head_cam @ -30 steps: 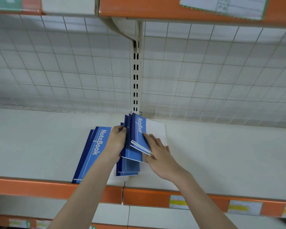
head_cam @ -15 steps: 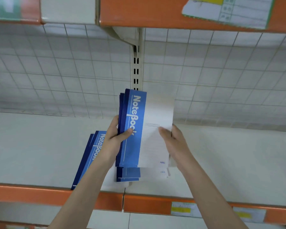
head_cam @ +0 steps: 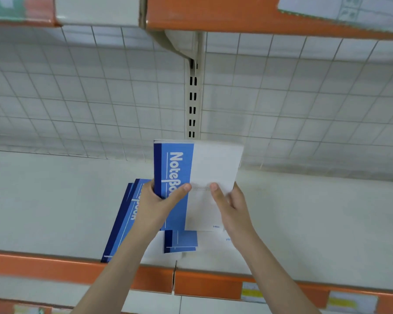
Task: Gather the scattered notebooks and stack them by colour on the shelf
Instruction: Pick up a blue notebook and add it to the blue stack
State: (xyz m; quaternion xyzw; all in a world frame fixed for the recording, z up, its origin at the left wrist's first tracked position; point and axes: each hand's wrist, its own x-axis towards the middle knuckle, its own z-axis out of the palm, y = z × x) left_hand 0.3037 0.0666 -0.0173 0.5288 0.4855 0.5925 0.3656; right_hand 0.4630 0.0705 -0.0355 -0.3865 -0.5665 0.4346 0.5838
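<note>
I hold a squared-up bundle of blue-and-white notebooks [head_cam: 204,168] upright above the white shelf [head_cam: 55,200]. My left hand [head_cam: 159,205] grips its blue spine side, thumb across the cover. My right hand [head_cam: 230,207] grips the white right side, thumb on the front. Under the bundle a small stack of blue notebooks [head_cam: 182,242] lies flat on the shelf. To its left, more blue notebooks [head_cam: 125,220] lie slanted toward the shelf's front edge, partly hidden by my left forearm.
The shelf has an orange front rail [head_cam: 55,268] with price labels [head_cam: 252,292] at the right. A white wire-grid back panel [head_cam: 77,98] and a slotted upright [head_cam: 192,105] stand behind. Another orange-edged shelf [head_cam: 236,17] hangs overhead.
The fanned notebooks were gathered off the shelf, lifted upright and squared into one bundle between both hands. The view has moved closer to the shelf.
</note>
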